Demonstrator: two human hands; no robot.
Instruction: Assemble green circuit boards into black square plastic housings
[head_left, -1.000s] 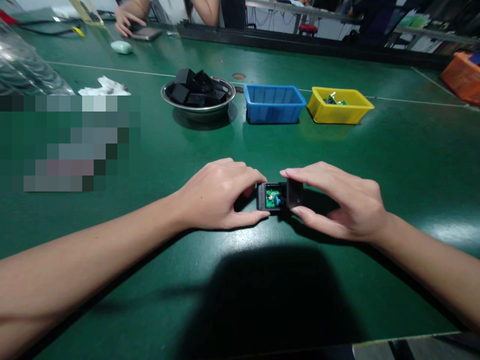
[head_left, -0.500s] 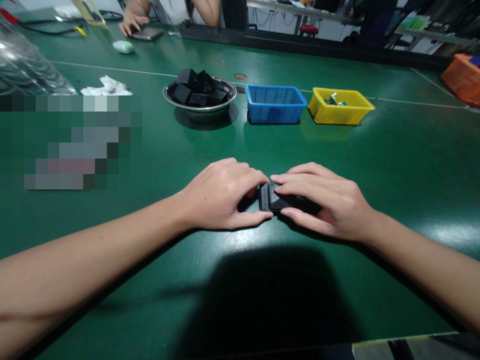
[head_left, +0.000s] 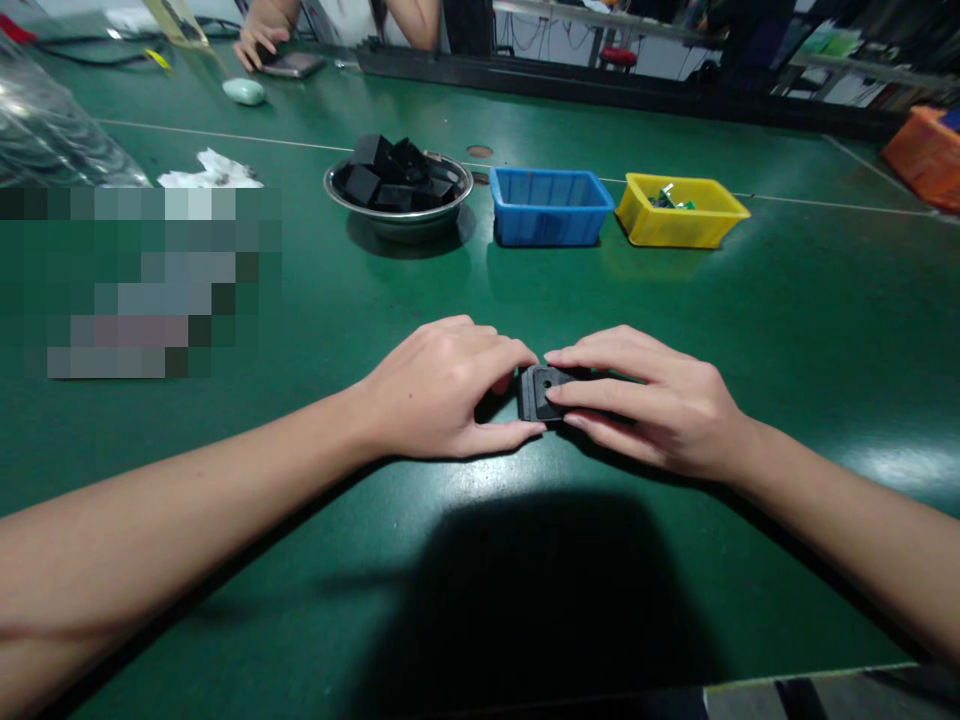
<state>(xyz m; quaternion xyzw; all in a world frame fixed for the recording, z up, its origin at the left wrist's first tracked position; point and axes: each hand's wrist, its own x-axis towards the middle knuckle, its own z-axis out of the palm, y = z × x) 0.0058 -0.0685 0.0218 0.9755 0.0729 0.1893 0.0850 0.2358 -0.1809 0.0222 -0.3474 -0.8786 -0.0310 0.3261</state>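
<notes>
A small black plastic case with a stepped edge and a dark round hole in its top lies on the green table. My left hand grips its left end, thumb at the near side and index finger at the far side. From the right, my right hand holds the case too: one fingertip rests on top beside the hole, while the thumb and another finger touch its near and far sides. The right part of the case is hidden under my right fingers.
Beyond my hands stand a metal bowl of black plastic boxes, a blue bin and a yellow bin with small green-and-white parts. An orange bin is at far right. Across the table, a person's hand touches a phone.
The index finger of my right hand has shifted lower on the top of the case, and the round hole now shows. My left hand keeps its grip in the same place.
</notes>
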